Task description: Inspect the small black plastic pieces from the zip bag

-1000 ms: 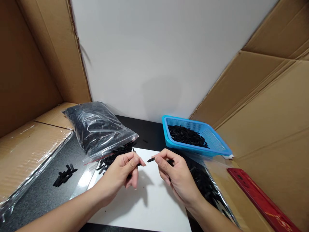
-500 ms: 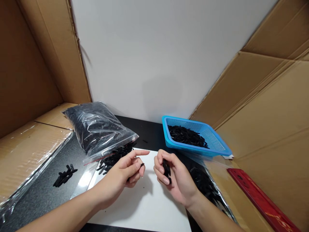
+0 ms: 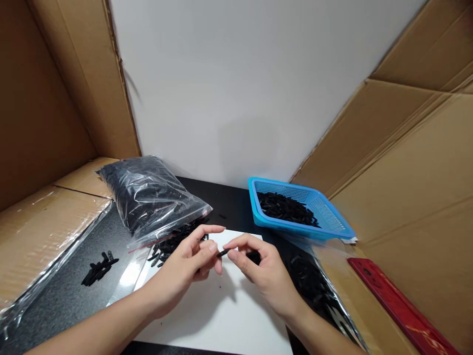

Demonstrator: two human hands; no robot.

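Between my two hands, above a white sheet (image 3: 221, 315), is one thin black strip (image 3: 223, 253). My right hand (image 3: 258, 261) pinches its right end with thumb and forefinger, while more black pieces (image 3: 254, 256) are tucked in its palm. At the strip's other end is my left hand (image 3: 197, 256), its thumb bent inward and its forefinger stretched out. Whether the left fingertips still grip the strip is hard to see. A pile of similar black strips (image 3: 168, 249) lies just behind my left hand, at the mouth of a clear zip bag (image 3: 148, 192) full of them.
A blue basket (image 3: 334, 217) holding black strips stands at the back right. More strips (image 3: 314, 281) lie right of my right hand, and a small heap (image 3: 99, 268) lies far left. A red object (image 3: 399, 305) sits on cardboard at right. Cardboard walls (image 3: 417, 148) flank the table.
My right hand has moved left and turned over, bringing its thumb and forefinger onto the strip at my left fingertips. My left hand has barely shifted.
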